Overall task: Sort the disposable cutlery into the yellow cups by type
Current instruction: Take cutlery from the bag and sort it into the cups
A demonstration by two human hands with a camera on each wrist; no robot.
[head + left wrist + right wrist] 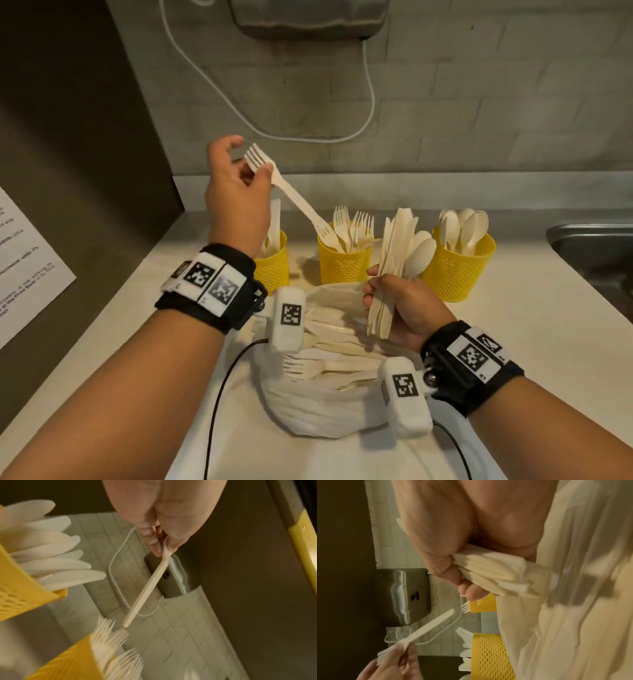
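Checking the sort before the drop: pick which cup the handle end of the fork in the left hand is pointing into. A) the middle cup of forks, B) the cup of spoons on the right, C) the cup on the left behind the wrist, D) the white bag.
A: the left hand pinches the fork near its tines, and the handle slants down to the middle cup, already full of forks.

Three yellow mesh cups [345, 267] stand in a row across the tabletop [513, 325], narrow gaps between them, upright cutlery filling their mouths. A white bag [318, 404] of cutlery blocks the near centre. Open tabletop lies right, bounded by the sink [596, 246].
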